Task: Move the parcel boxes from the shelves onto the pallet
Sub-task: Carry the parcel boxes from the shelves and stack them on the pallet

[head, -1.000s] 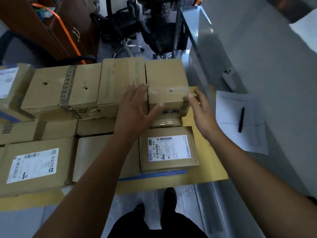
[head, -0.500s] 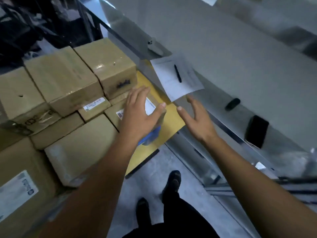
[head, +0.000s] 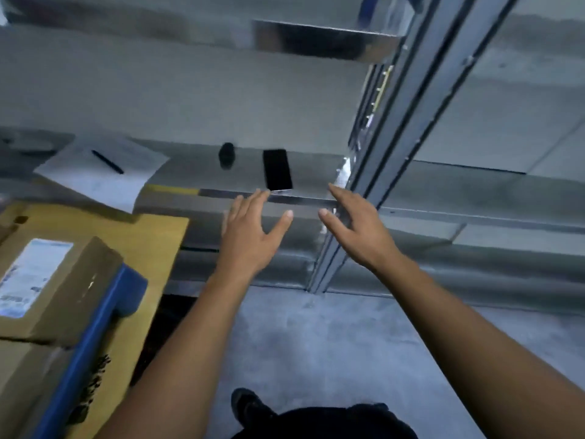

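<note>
Your left hand [head: 250, 236] and right hand [head: 357, 229] hover apart before the metal shelf [head: 316, 172], fingers [head: 253, 204] spread and released, holding nothing. The labelled parcel box [head: 53, 286] lies lower left on the yellow sheet [head: 152, 236]. Judged stiff cardboard, probably light; clamp opposite side faces, avoiding the slick taped edge.

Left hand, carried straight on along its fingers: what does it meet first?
Probably the front edge of the shelf, just ahead of the fingertips of the left hand, then the black phone lying right behind that edge; depth is unclear.
</note>
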